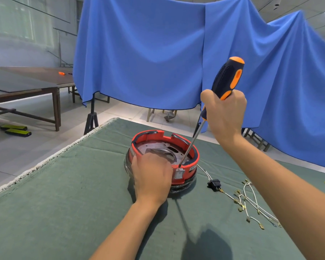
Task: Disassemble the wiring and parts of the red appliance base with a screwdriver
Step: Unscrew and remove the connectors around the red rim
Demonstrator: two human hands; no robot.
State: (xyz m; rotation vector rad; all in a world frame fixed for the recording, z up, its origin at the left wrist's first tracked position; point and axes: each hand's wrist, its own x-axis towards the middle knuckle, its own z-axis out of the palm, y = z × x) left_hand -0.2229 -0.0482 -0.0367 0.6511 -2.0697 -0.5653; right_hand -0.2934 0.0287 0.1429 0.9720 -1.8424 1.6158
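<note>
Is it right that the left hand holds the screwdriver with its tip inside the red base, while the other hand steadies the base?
Not quite: the hands are swapped. In the head view, the right hand grips the screwdriver, its tip down inside the red base, while the left hand steadies the base.

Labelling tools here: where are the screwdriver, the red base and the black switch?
screwdriver (pixel 230 79), head view, handle.
red base (pixel 192 147), head view, far right rim.
black switch (pixel 213 183), head view, its body on the cloth.
</note>
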